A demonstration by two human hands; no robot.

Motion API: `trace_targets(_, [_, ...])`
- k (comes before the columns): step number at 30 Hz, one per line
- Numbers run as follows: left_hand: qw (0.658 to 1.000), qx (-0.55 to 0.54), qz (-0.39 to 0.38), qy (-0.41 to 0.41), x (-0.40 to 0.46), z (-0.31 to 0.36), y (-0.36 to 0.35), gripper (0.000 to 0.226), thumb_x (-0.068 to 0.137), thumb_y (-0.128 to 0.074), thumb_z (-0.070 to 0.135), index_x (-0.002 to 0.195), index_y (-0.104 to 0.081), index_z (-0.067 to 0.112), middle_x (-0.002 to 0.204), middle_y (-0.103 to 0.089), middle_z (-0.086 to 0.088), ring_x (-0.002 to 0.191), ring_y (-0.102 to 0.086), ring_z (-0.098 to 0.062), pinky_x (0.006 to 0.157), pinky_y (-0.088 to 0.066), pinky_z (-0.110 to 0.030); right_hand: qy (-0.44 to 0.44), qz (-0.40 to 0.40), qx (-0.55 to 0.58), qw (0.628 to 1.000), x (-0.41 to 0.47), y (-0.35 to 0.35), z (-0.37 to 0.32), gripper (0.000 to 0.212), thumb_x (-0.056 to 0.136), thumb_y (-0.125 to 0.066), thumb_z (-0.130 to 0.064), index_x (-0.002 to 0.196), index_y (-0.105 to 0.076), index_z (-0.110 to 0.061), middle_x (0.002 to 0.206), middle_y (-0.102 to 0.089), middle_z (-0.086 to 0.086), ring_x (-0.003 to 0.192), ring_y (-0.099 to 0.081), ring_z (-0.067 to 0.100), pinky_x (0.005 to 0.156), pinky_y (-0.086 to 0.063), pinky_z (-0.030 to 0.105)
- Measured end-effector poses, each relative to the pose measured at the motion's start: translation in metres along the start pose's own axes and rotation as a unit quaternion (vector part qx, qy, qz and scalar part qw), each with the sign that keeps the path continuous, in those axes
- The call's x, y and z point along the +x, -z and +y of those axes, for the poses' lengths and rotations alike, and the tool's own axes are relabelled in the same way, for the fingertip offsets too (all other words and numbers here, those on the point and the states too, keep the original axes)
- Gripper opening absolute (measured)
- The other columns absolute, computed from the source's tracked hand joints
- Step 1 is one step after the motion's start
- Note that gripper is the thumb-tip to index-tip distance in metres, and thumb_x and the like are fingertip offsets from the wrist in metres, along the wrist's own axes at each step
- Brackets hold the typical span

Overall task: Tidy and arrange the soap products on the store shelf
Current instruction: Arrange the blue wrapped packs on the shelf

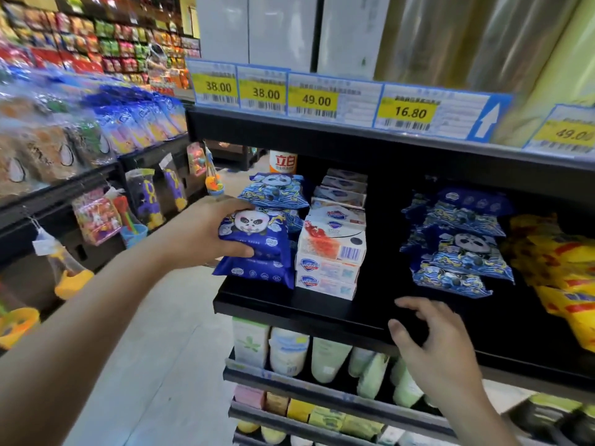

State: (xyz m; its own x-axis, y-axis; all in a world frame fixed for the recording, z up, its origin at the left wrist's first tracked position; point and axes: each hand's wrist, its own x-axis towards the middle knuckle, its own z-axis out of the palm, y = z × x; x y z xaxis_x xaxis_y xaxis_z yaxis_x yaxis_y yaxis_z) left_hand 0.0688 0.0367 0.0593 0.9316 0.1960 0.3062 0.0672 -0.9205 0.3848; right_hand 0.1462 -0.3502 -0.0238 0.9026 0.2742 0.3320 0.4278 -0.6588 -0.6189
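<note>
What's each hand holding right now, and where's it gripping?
The left hand grips a blue panda soap packet by its left end, thumb underneath, fingers over the top. The right hand holds nothing.

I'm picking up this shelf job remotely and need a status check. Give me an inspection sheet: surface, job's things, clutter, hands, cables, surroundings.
Surface: black shelf, bare patch in the front middle.
Job's things: blue panda soap packs stacked at the left end; white boxed soaps stacked beside them; a second, untidy panda pile to the right.
Clutter: yellow packs heaped at the right edge.
Hands: left hand grips the top panda pack; right hand open, at the shelf's front lip.
Cables: nothing seen.
Surroundings: price tags above; bottles on the shelf below; snack aisle at left.
</note>
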Motion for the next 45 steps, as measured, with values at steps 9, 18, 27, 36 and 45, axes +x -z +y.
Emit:
trace_targets(9, [0.999, -0.001, -0.015, -0.040, 0.011, 0.000, -0.012, 0.067, 0.084, -0.077, 0.055, 0.146, -0.053, 0.044, 0.152, -0.049, 0.009, 0.138, -0.035, -0.018, 0.116, -0.034, -0.042, 0.002, 0.025, -0.003, 1.000, 0.002, -0.006, 0.001, 0.028, 0.083, -0.083, -0.015, 0.107, -0.074, -0.027, 0.104, -0.062, -0.009, 0.103, -0.054, 0.022, 0.088, -0.035, 0.030])
trace_targets(18, [0.997, -0.039, 0.056, -0.026, -0.016, 0.025, -0.011, 0.072, 0.074, -0.062, 0.072, 0.139, -0.061, 0.040, 0.147, -0.054, 0.012, 0.141, -0.041, -0.017, 0.117, -0.038, -0.044, -0.008, 0.020, 0.000, 1.000, 0.005, -0.007, 0.003, 0.026, 0.085, -0.080, -0.021, 0.106, -0.073, -0.034, 0.103, -0.060, -0.017, 0.104, -0.052, 0.018, 0.088, -0.035, 0.029])
trace_targets(27, [0.979, -0.125, 0.129, -0.101, -0.045, 0.111, -0.021, 0.040, 0.086, -0.072, 0.055, 0.123, -0.069, 0.040, 0.120, -0.066, 0.026, 0.119, -0.058, 0.002, 0.098, -0.044, -0.019, -0.012, 0.065, 0.149, 0.987, 0.014, 0.025, 0.014, 0.028, 0.091, -0.075, -0.017, 0.100, -0.068, -0.043, 0.105, -0.063, -0.017, 0.094, -0.063, 0.003, 0.075, -0.051, 0.025])
trace_targets(36, [0.964, -0.227, -0.022, -0.136, -0.049, 0.216, -0.133, 0.027, 0.097, -0.061, 0.047, 0.123, -0.063, 0.049, 0.115, -0.062, 0.027, 0.117, -0.058, -0.002, 0.094, -0.047, -0.021, 0.055, 0.206, 0.044, 0.976, 0.077, 0.098, 0.050, 0.028, 0.088, -0.074, -0.025, 0.113, -0.064, -0.031, 0.112, -0.057, 0.001, 0.093, -0.054, 0.002, 0.080, -0.049, 0.027])
trace_targets(45, [0.995, -0.031, 0.034, -0.090, -0.030, 0.223, -0.195, 0.034, 0.094, -0.050, 0.054, 0.117, -0.071, 0.042, 0.120, -0.062, 0.028, 0.121, -0.050, -0.002, 0.105, -0.036, -0.022, -0.014, 0.012, -0.098, 0.995, 0.184, 0.140, 0.043, 0.065, 0.091, -0.069, -0.056, 0.141, -0.058, -0.017, 0.148, -0.055, 0.014, 0.138, -0.047, 0.034, 0.111, -0.036, 0.034])
